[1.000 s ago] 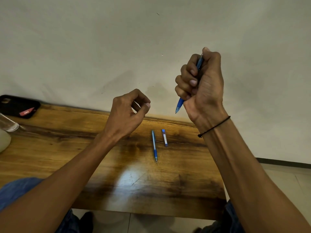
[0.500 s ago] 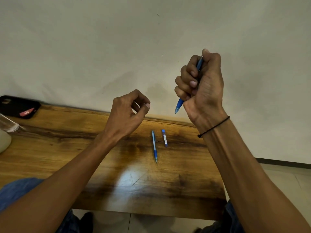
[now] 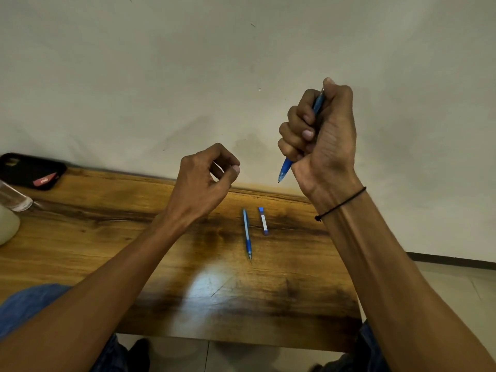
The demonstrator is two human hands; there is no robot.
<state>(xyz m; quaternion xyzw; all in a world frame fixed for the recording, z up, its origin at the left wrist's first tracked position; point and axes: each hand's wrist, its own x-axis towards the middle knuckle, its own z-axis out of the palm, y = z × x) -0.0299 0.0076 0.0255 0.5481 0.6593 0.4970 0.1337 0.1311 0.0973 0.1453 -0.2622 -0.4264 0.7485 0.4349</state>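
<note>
While the right hand (image 3: 322,140) is gripping one blue pen (image 3: 285,170) above the table (image 3: 107,237), steeply tilted, tip down-left, the left hand (image 3: 204,181) is hovering clenched, empty; a second pen (image 3: 247,234) and one tube (image 3: 263,220) are lying below.

The table (image 3: 107,237) stands against the wall (image 3: 161,76) behind it. Towards its far right lies the lying pen (image 3: 247,234), running far to near, with a small case (image 3: 263,220) just right of it, not touching. A phone (image 3: 29,170) lies at the far left corner, and a glass (image 3: 13,200) sits nearer, at the left edge. Above the table, the left hand (image 3: 201,183) is left of the right hand (image 3: 324,146), which grips the held pen (image 3: 285,170), tip downward.
</note>
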